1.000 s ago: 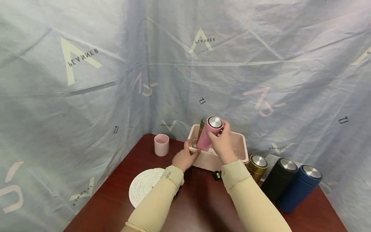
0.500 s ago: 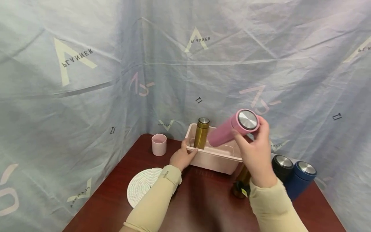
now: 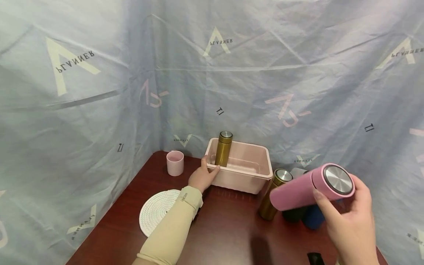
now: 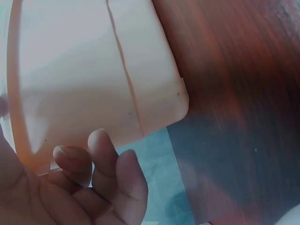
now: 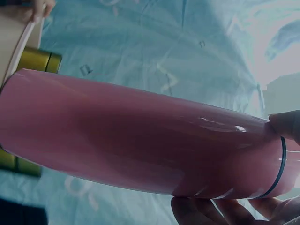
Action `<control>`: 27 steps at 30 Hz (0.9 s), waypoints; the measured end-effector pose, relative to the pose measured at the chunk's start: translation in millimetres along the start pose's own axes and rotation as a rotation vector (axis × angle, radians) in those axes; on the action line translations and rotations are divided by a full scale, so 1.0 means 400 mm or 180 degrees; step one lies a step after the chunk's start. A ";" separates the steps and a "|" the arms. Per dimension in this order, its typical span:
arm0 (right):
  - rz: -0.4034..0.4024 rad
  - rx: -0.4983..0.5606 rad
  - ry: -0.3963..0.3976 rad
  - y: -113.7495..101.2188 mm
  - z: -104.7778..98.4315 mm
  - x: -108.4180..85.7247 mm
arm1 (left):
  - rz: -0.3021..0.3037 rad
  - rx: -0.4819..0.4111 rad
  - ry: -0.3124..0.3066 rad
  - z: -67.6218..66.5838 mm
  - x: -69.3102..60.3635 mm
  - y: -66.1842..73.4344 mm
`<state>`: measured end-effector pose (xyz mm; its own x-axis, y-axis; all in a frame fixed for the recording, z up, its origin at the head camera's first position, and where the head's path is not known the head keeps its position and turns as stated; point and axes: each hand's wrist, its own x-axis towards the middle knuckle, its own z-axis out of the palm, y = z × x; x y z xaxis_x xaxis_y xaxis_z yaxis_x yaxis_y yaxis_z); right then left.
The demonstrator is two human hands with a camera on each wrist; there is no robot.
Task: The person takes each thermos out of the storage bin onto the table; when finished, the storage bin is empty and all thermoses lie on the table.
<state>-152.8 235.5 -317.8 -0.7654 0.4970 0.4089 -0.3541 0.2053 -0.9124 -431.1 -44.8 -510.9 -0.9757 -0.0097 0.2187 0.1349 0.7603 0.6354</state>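
My right hand (image 3: 356,221) grips a pink thermos (image 3: 298,191) near its steel-topped lid, holding it tilted in the air at the right. The right wrist view shows the thermos body (image 5: 140,136) lying across, with thumb and fingers on either side of the lid end. My left hand (image 3: 201,178) holds the left front corner of a pale pink bin (image 3: 236,182); its curled fingers (image 4: 131,178) show beside the bin wall in the left wrist view. A gold thermos (image 3: 223,152) stands in the bin's left part.
Right of the bin, another gold thermos (image 3: 267,206) stands on the dark red table (image 3: 218,228). Black (image 3: 293,215) and blue (image 3: 313,218) thermoses stand partly hidden behind the pink one. A pink cup (image 3: 175,166) and round white woven mat (image 3: 154,211) are at left.
My right hand has lifted the pink thermos out of the bin and carried it right and nearer, tilting it towards horizontal. The left hand stays at the bin's corner.
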 end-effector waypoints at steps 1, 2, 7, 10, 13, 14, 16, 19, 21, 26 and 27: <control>-0.0001 -0.0063 0.0031 0.007 -0.014 -0.006 | 0.0003 0.0004 0.0015 -0.002 0.002 0.000; 0.0002 -0.0093 0.0043 0.015 -0.029 -0.011 | 0.0002 0.0011 0.0016 -0.003 0.003 -0.001; 0.0126 -0.0177 0.0154 0.062 -0.094 -0.025 | -0.0021 0.0017 -0.0009 -0.005 0.006 -0.003; 0.0212 -0.0165 0.0330 0.089 -0.120 -0.027 | -0.0046 0.0022 -0.0039 -0.006 0.003 -0.003; 0.0242 -0.0298 0.0456 0.119 -0.142 -0.028 | -0.0042 0.0006 -0.0054 -0.007 0.001 -0.003; 0.0258 -0.0409 0.0492 0.130 -0.150 -0.028 | -0.0043 -0.0003 -0.0057 -0.007 -0.001 -0.002; 0.0305 -0.0652 0.0513 0.153 -0.165 -0.029 | -0.0045 -0.0018 -0.0076 -0.006 -0.003 -0.001; 0.0447 -0.1109 0.0514 0.187 -0.187 -0.027 | -0.0062 -0.0043 -0.0115 -0.005 -0.007 -0.001; 0.0528 -0.1402 0.0492 0.206 -0.198 -0.024 | -0.0063 -0.0071 -0.0114 -0.006 -0.009 -0.002; 0.0600 -0.1696 0.0479 0.249 -0.217 -0.012 | -0.0049 -0.0094 -0.0055 -0.006 -0.009 0.000; 0.0617 -0.1731 0.0470 0.257 -0.221 -0.011 | -0.0057 -0.0079 -0.0058 -0.005 -0.009 0.000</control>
<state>-138.3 329.1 -415.2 -0.6920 0.6725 0.2625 0.1406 0.4822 -0.8647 -427.4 -45.9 -510.1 -0.9810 -0.0111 0.1939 0.1215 0.7438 0.6572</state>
